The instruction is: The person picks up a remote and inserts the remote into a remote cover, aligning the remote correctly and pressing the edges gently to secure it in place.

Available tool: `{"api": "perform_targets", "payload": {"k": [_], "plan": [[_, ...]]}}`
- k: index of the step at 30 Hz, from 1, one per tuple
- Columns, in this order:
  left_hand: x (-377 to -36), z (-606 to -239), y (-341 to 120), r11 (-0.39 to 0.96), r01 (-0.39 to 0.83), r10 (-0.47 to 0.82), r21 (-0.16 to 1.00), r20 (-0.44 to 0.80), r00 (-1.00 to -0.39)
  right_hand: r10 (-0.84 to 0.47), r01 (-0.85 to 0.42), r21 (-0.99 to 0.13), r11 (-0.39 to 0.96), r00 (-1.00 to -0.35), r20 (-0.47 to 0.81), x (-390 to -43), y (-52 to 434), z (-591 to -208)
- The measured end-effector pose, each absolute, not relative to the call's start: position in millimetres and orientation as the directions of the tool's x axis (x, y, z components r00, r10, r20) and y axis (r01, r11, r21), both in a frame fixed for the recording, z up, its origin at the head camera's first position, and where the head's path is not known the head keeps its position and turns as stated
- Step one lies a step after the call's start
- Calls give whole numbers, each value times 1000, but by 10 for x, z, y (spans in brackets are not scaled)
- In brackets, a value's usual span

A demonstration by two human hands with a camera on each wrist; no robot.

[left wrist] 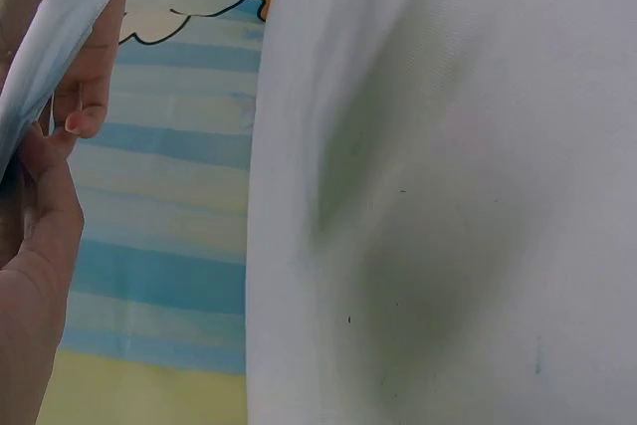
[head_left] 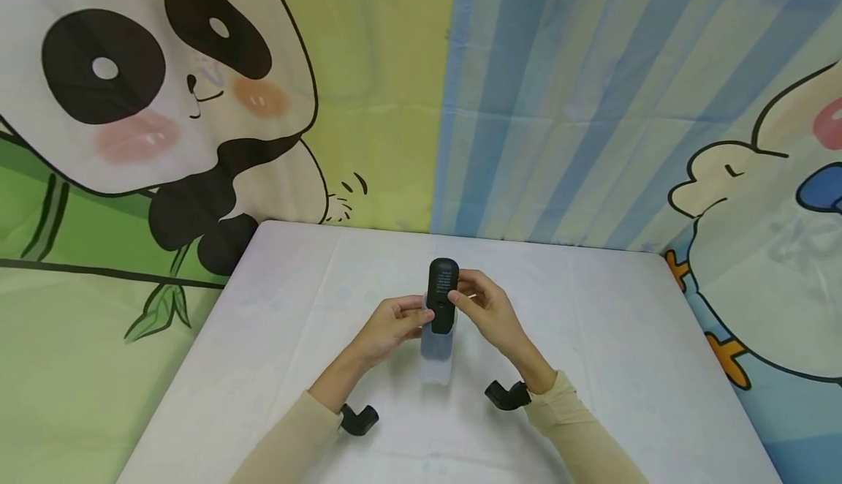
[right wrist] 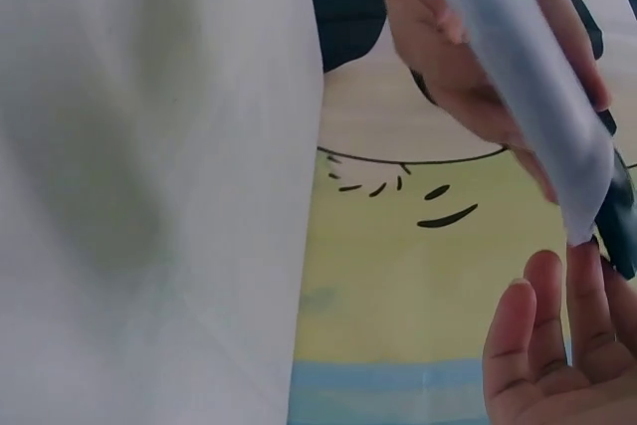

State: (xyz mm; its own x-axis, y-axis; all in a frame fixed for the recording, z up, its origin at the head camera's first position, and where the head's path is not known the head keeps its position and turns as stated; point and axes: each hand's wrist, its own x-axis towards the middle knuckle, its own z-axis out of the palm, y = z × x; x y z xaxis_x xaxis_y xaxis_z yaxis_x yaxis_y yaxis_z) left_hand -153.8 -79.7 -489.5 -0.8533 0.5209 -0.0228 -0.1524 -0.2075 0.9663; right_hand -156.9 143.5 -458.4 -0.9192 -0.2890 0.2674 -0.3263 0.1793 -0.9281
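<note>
- Head view looks forward and down from above the near edge of the bench [head_left: 592, 338], taking in both hands and the far cartoon backdrop [head_left: 368, 89].
- Each wrist view sits close beside its hand, low over the bench, facing across it; both share the white bench surface.

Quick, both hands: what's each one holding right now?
Left hand: holding the clear sleeve around the black device.
Right hand: pinching the black device's side.

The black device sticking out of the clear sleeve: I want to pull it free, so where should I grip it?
Grip the black device by its exposed upper end, pinching its narrow sides from above; the clear sleeve covers the lower part.
</note>
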Motion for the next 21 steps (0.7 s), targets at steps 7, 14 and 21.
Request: {"api": "perform_targets", "payload": {"k": [7,14,21], "plan": [[-1531,-4901,-791,-189,-141,518,972,-24,-855,-261,-306,-940,149,-929,261,-1504,1372,-4379],[-1518,-4917,-792,-250,-156,512,956,-6,-859,-284,-313,-934,172,-924,257,-1429,1325,-4248],[-1523,-4918,-787,-261,-160,510,952,-5,-860,-303,-297,-935,195,-925,231,-1410,1333,-4245]]}}
